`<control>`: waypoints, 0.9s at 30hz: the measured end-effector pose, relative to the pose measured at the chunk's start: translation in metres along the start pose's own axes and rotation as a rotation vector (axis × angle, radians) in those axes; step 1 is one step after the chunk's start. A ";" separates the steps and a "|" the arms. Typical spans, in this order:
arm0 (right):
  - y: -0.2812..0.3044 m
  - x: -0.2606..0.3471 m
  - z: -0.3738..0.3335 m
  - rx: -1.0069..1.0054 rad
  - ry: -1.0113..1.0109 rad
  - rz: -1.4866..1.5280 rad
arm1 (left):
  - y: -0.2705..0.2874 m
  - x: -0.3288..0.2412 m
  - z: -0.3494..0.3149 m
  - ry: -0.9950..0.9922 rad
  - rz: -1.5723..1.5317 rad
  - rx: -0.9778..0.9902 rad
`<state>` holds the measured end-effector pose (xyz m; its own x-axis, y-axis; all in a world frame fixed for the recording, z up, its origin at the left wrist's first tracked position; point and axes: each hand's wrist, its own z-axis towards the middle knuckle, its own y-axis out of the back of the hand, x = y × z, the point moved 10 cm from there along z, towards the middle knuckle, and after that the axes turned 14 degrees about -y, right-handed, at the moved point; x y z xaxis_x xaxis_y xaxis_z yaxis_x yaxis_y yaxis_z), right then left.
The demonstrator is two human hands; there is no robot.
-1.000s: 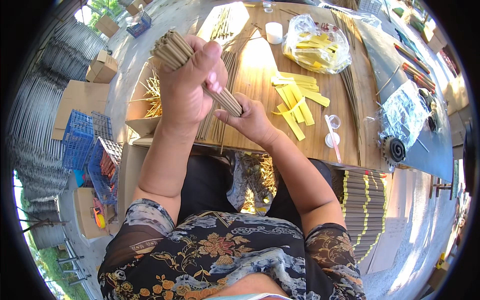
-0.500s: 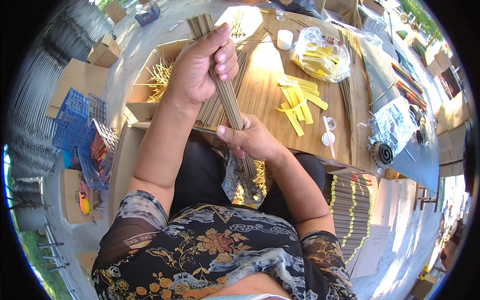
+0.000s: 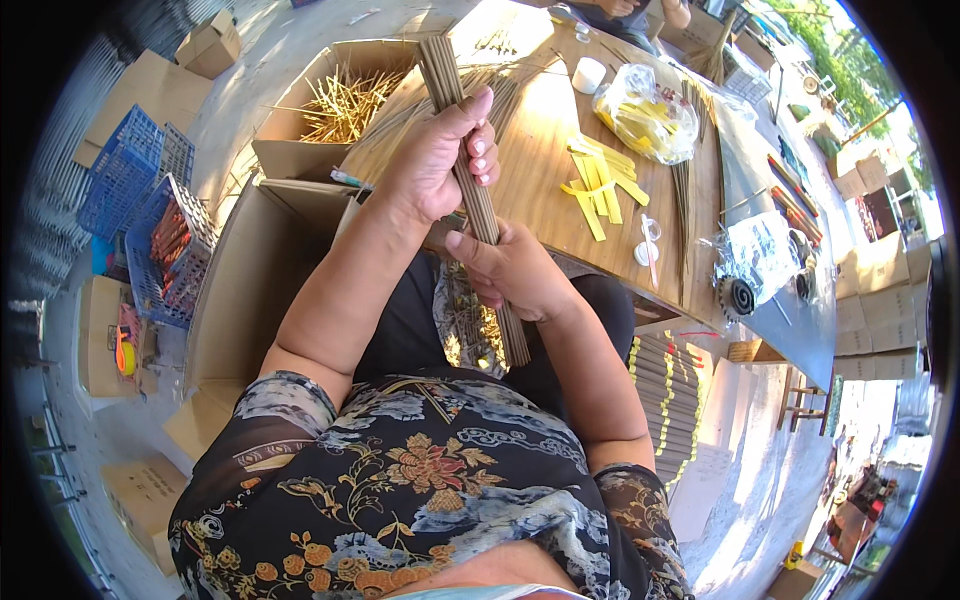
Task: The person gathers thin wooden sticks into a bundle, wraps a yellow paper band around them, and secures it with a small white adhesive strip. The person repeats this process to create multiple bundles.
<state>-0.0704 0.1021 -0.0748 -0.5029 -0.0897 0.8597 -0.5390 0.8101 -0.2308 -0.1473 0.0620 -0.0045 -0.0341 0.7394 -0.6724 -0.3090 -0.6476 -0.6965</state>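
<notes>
A bundle of thin brown incense sticks [image 3: 476, 200] is held aslant above my lap, its top end leaning left and away from me. My left hand [image 3: 437, 165] wraps round its upper part, thumb pointing up along the sticks. Lower down, my right hand [image 3: 515, 268] grips the same bundle, with the thumb across its near side. The bottom ends of the sticks stick out below the right hand and look roughly level. Behind my hands is the wooden table [image 3: 540, 185], with more loose thin sticks [image 3: 495, 95] lying on it.
Yellow paper strips [image 3: 603, 180], a clear bag [image 3: 648, 115] and a white cup [image 3: 588, 75] are on the table. A cardboard box of yellowish sticks [image 3: 345, 105] stands left. Banded bundles [image 3: 665, 395] lie at lower right. Across the table sits another person [image 3: 625, 20].
The bundle has swung a little more upright, and both hands keep hold of it. My view has shifted, so the stick box on the left shows more fully.
</notes>
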 end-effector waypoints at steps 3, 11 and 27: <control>0.013 0.007 -0.002 -0.342 0.134 -0.294 | 0.018 -0.023 0.000 -0.087 0.073 -0.137; -0.022 -0.015 -0.002 -0.043 -0.058 -0.121 | 0.020 -0.041 -0.011 -0.134 -0.017 -0.082; -0.036 -0.017 0.001 -0.025 -0.027 -0.056 | 0.034 -0.046 -0.016 -0.141 -0.048 -0.098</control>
<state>-0.0431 0.0741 -0.0816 -0.4906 -0.1511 0.8582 -0.5498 0.8177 -0.1704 -0.1406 0.0034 -0.0016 -0.1562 0.7838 -0.6010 -0.2195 -0.6208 -0.7526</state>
